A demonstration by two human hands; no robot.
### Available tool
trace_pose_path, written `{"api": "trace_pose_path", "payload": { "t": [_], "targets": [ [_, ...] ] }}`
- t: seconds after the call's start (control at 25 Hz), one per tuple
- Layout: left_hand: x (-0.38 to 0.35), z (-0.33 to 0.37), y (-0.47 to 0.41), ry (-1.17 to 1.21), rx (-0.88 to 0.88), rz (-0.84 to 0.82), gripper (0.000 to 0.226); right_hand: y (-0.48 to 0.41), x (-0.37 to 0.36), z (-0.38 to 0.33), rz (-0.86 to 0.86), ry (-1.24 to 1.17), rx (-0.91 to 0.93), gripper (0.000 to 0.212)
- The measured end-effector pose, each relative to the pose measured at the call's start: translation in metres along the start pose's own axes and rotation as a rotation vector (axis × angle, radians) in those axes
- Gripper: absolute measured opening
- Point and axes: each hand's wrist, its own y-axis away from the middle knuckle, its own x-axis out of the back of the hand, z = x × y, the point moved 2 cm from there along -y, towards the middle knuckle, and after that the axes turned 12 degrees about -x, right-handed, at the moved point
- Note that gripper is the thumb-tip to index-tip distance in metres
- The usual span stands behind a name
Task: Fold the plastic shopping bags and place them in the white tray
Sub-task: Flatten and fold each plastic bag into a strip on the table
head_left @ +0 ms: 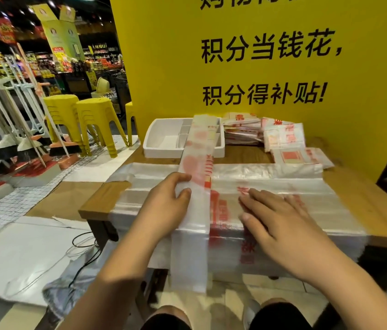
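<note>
Head view: one yellow signboard (271, 67) backs one brown wooden table (378, 203) spread with clear red-printed plastic bags (283, 172), count unclear. One long folded bag strip (195, 163) crosses one white compartment tray (161, 139), hiding part of it; left hand (164, 206) pinches the strip's edge, right hand (280, 220) lies flat on the spread bags.

The bag strip (197, 167) hides part of the white tray (161, 153); the yellow sign (164, 67) has its top line cropped.
</note>
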Motion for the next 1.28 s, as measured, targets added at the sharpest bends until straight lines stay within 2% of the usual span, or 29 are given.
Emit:
{"api": "trace_pose_path", "payload": {
  "t": [0.36, 0.52, 0.6, 0.68, 0.76, 0.84, 0.96, 1.04, 1.16, 1.28],
  "targets": [
    [0.007, 0.011, 0.010, -0.028, -0.076, -0.111, 0.036, -0.049, 0.001, 0.005, -0.125, 0.040, -0.006, 0.057],
    [0.003, 0.008, 0.014, -0.283, -0.161, -0.105, 0.035, -0.082, 0.000, 0.009, -0.141, -0.009, 0.054, 0.057],
    [-0.002, 0.003, 0.016, -0.364, -0.199, -0.145, 0.035, -0.090, 0.003, 0.013, -0.075, -0.066, 0.088, 0.054],
    [-0.009, -0.006, 0.018, -0.400, -0.229, -0.183, 0.037, -0.081, 0.008, 0.015, 0.081, -0.099, 0.130, 0.052],
    [-0.011, -0.014, 0.018, -0.397, -0.274, -0.187, 0.038, -0.057, 0.010, 0.012, 0.191, -0.143, 0.193, 0.048],
    [-0.011, -0.017, 0.016, -0.375, -0.316, -0.171, 0.043, -0.031, 0.002, 0.006, 0.220, -0.196, 0.304, 0.041],
    [-0.008, -0.016, 0.017, -0.339, -0.359, -0.173, 0.051, -0.008, -0.006, 0.007, 0.197, -0.257, 0.357, 0.041],
    [-0.005, -0.015, 0.017, -0.276, -0.373, -0.206, 0.057, -0.001, -0.004, 0.010, 0.110, -0.265, 0.379, 0.049],
    [0.005, -0.017, 0.021, -0.229, -0.380, -0.365, 0.060, 0.000, -0.007, 0.013, -0.019, -0.187, 0.434, 0.059],
    [0.017, -0.021, 0.029, -0.137, -0.428, -0.520, 0.053, -0.005, -0.011, 0.013, 0.040, -0.194, 0.435, 0.051]
  ]
}}
